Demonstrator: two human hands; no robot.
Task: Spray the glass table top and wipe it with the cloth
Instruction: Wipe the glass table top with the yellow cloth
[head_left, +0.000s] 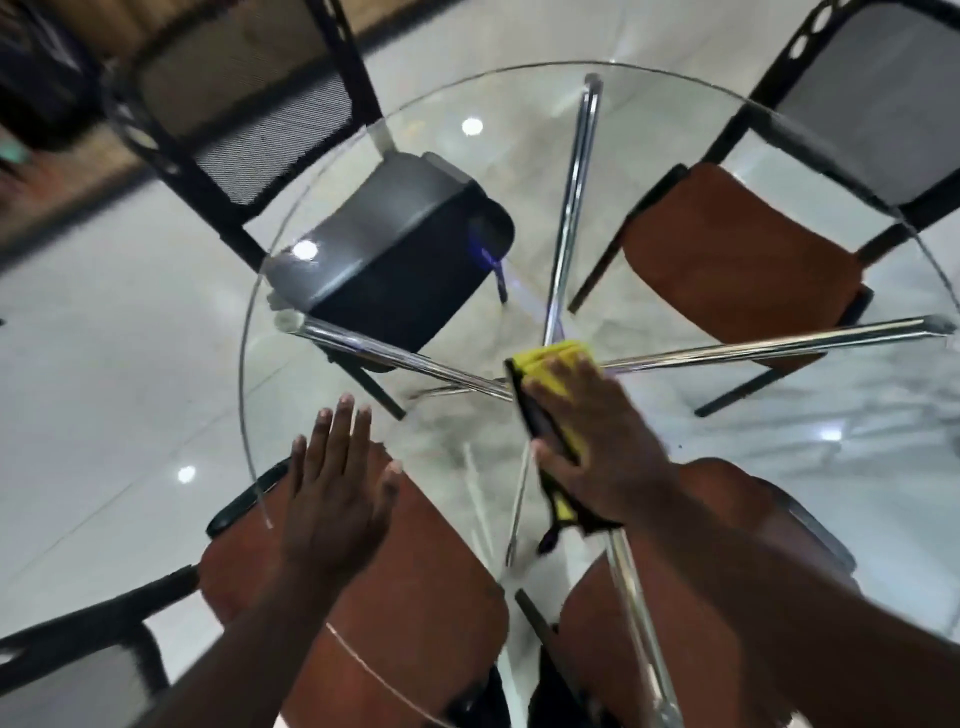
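The yellow cloth (548, 357) lies near the middle of the glass bench (675, 130), its long axis pointing away from the person. The right hand (597, 441) presses it with almost straight fingers (574, 382). The left hand (332, 499) rests flat and holds nothing.

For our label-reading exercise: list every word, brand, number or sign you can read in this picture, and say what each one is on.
No text can be read anywhere.
The cloth, the glass top and the chairs show no lettering, and the far background is too blurred to tell.
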